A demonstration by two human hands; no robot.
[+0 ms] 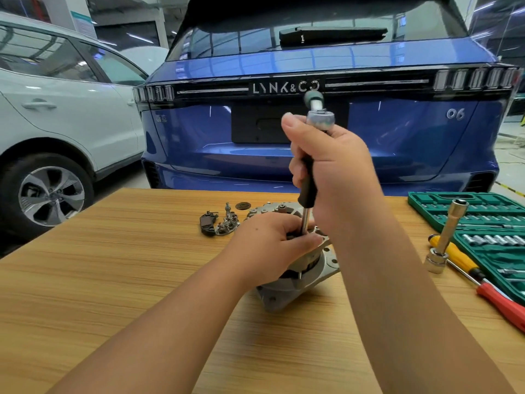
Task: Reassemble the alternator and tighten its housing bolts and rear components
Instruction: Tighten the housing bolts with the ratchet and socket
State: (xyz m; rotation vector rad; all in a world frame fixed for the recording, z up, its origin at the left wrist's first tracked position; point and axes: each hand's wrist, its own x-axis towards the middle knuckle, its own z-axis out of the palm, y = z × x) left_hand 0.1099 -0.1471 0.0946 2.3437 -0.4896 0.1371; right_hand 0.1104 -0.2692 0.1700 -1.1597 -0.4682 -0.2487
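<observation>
The grey alternator (287, 291) stands on the wooden table (113, 265) just in front of me. My left hand (267, 240) rests on top of it, fingers pinched around the lower end of a steel extension shaft (305, 223). My right hand (335, 172) grips the black sleeve of that upright tool (308, 183), with a ratchet head (319, 119) at its top. The shaft's tip is hidden under my left fingers. Loose rear parts, a black regulator (206, 224) and a rectifier piece (227, 223), lie to the alternator's left.
A green socket set case (483, 220) lies open at the right. Beside it stand a long socket on an adapter (446, 237), a yellow-handled screwdriver (457, 257) and a red-handled one (502, 305). A blue car (312, 137) sits behind the table, a white car (56, 123) at left.
</observation>
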